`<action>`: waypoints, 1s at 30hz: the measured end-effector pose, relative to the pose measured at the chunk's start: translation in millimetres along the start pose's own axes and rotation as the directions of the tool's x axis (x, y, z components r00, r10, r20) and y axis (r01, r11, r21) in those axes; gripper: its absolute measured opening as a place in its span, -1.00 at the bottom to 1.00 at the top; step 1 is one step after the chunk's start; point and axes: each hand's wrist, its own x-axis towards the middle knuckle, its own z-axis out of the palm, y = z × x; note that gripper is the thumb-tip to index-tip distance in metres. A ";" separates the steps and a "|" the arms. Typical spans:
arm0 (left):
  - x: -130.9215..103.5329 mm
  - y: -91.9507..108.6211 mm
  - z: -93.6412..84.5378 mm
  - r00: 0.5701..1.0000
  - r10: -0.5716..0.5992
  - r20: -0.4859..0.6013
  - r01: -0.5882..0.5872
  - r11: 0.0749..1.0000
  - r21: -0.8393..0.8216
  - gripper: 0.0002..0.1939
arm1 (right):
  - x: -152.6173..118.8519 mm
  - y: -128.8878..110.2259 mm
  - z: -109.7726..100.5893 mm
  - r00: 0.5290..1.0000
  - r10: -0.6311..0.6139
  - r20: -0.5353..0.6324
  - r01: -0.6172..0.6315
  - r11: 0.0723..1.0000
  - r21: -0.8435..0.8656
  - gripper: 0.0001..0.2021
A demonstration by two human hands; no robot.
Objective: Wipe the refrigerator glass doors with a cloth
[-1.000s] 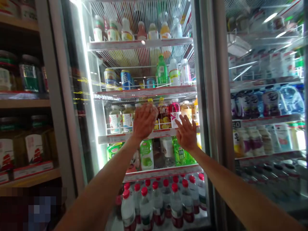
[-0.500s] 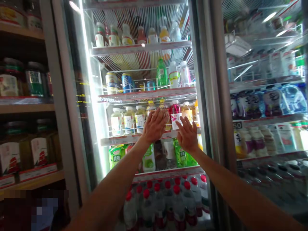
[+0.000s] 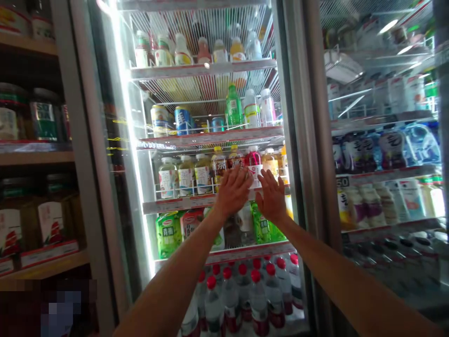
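Both arms reach toward a lit drinks fridge. My left hand (image 3: 232, 192) is flat with its fingers extended, in front of the third shelf and overlapping the lower part of a yellow-capped tea bottle (image 3: 235, 157). To its right, my right hand (image 3: 271, 196) has spread fingers and nothing in it. It is nearest the pink bottle (image 3: 254, 161) and an orange-yellow bottle (image 3: 270, 162). Whether either palm touches the shelf edge (image 3: 182, 204) or the bottles cannot be made out. A yellow-capped bottle (image 3: 219, 164) stands just left of the tea bottle.
Green packs (image 3: 169, 234) line the shelf below, with red-capped water bottles (image 3: 231, 299) at the bottom. A metal door frame (image 3: 315, 117) stands at the right, before another stocked fridge. Jars (image 3: 45, 114) fill wooden shelves at the left.
My left hand has moved slightly right and down, uncovering more of the yellow-capped bottles. The two hands are closer together. The view has shifted slightly.
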 end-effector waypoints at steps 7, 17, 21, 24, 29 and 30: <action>-7.8 -66.7 -28.0 0.841 -0.523 -0.136 0.523 0.851 -0.040 -0.58 | -6.8 3.1 -1.2 0.999 0.010 0.032 -0.012 0.999 0.050 -0.46; 33.9 -24.6 -14.8 0.797 -0.603 -0.029 0.435 0.606 -0.666 -0.51 | 67.1 -51.3 2.5 0.998 -0.009 -0.059 0.036 0.879 0.475 -0.43; 11.5 -43.1 -23.3 0.720 -0.683 -0.121 0.473 0.611 -0.635 -0.47 | 93.1 -80.1 14.8 0.996 -0.005 0.087 -0.019 0.961 0.276 -0.48; -17.3 -56.8 -23.4 0.750 -0.626 -0.214 0.542 0.767 -0.343 -0.48 | 106.0 -94.5 26.5 0.995 0.039 0.090 -0.048 0.994 0.097 -0.56; -43.6 -56.1 -17.0 0.885 -0.420 -0.200 0.430 0.903 0.009 -0.50 | 113.7 -65.1 32.1 0.994 -0.074 0.076 0.074 0.997 0.004 -0.74; -46.6 -54.4 -17.1 0.894 -0.400 -0.200 0.416 0.909 0.042 -0.49 | 112.0 -46.9 27.5 0.996 -0.065 0.059 0.066 0.998 -0.007 -0.75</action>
